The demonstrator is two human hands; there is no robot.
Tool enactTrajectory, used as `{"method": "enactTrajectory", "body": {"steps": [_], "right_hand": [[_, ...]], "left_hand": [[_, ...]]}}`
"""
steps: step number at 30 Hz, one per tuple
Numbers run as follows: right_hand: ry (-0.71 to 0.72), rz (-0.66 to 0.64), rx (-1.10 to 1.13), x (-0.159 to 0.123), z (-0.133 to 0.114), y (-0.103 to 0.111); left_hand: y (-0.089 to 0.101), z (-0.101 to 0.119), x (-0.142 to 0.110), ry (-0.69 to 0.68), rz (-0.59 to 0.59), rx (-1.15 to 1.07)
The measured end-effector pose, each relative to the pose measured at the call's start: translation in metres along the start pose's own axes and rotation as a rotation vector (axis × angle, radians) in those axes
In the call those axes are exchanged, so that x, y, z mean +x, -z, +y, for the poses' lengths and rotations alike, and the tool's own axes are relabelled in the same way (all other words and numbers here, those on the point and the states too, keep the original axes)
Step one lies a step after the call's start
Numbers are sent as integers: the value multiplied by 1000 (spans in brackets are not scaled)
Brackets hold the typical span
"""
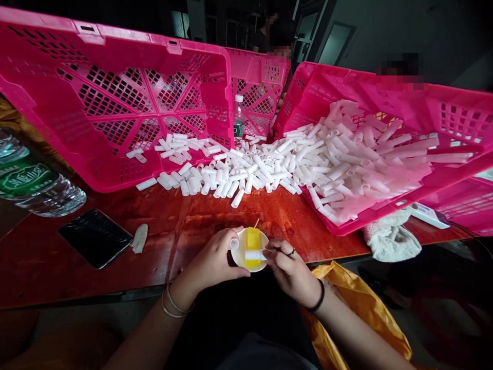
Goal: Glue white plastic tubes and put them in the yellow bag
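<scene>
My left hand [215, 262] curls round a small white bowl [239, 255], thumb along its near rim. A short white plastic tube [234, 243] sits by its fingers, its open end facing me. Inside the bowl is a yellow block [253, 237], perhaps sponge, with a thin wooden stick [256, 222] poking up behind it. Between the fingers of my right hand [287, 267] is another white tube [254, 255], lying level across the yellow block. Whether it touches the block is unclear. Beyond the bowl, a heap of white tubes [269, 164] spreads over the red-brown table [165, 221].
Pink crates lie on their sides, one at left [154, 97] and one at right [319, 82], tubes spilling out. A phone [95, 237] and large water bottle [34, 180] are left; a small bottle [239, 118] stands behind. A cloth [391, 239] and yellow sack [358, 303] are right.
</scene>
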State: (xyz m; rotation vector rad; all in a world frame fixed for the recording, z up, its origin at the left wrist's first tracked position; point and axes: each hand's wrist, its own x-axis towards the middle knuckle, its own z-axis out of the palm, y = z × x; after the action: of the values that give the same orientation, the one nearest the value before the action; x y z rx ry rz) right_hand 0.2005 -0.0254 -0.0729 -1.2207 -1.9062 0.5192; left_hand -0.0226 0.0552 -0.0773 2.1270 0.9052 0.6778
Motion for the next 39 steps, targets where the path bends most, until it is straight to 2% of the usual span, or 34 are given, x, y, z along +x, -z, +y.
{"method": "enactTrajectory", "body": {"steps": [4,6,9,10,12,15,18,22,25,28,31,33,36,38,39], "right_hand": [[-129,16,33,0,1,2],[-65,18,-30,-2,4,1],[122,1,-107,-4,8,-2],[132,22,-86,-4,8,-3],[35,118,56,-2,5,-4],[-233,230,391,6,-9,-3],[-425,180,598,17,-25,6],[-522,101,588,26,-39,20],[-454,106,493,25,-42,26],[-340,146,423,20,-44,29],[-205,154,319,15,-48,36],[-129,109,232,14,-52,44],[-108,-12,164,16,-59,53],[-107,-59,144,20,-62,56],[-89,-57,130,22,-62,56]], "left_hand": [[3,-1,2,10,-24,0],[5,-3,3,4,-33,10],[10,-3,3,-51,-33,41],[13,-2,2,-70,-18,62],[18,5,0,-65,26,124],[24,21,-5,-33,14,235],[26,35,-11,-127,-33,384],[23,47,-15,-240,27,660],[19,54,-16,-221,49,675],[18,62,-13,-155,71,507],[20,70,-12,-158,88,363],[20,75,-13,-180,87,356],[16,82,-17,-184,67,387],[10,88,-20,-113,28,284],[6,91,-21,-39,-20,153]]}}
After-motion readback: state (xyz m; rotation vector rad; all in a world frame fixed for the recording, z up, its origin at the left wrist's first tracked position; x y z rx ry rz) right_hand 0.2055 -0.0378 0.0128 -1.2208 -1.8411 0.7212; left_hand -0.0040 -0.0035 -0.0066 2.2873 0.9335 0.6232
